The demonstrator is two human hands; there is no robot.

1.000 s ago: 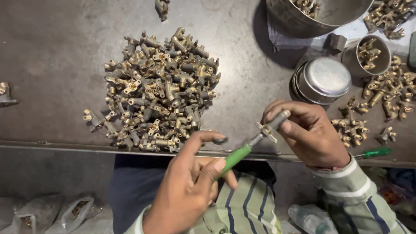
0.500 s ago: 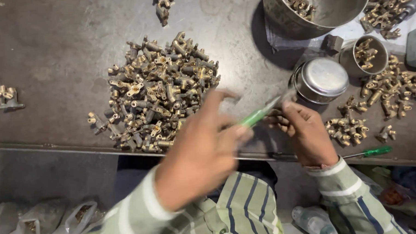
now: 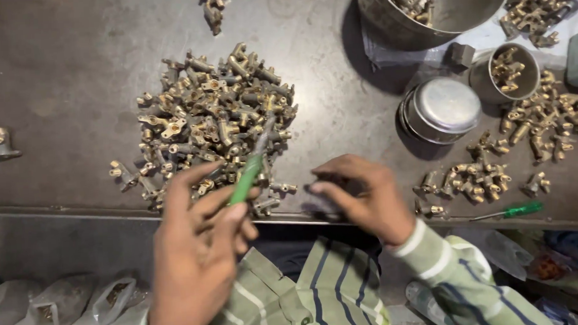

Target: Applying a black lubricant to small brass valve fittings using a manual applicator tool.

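My left hand [image 3: 196,249] grips a green-handled screwdriver [image 3: 248,173], its metal shaft pointing up into a big heap of small brass valve fittings [image 3: 214,120] on the dark metal table [image 3: 62,74]. My right hand [image 3: 360,195] hovers over the table's front edge to the right of the heap, fingers curled around something small and blurred that I cannot make out. Both sleeves are striped green and white.
A large steel bowl [image 3: 437,10] with fittings stands at the back right. Near it are a small steel cup [image 3: 507,71], an upturned steel tin [image 3: 441,109] and more brass fittings [image 3: 543,118]. A second green screwdriver [image 3: 511,211] lies by the front edge. Plastic bags [image 3: 63,302] lie below.
My left hand swung the screwdriver left and down toward the heap. My right hand moved left along the front edge, away from the steel tin.
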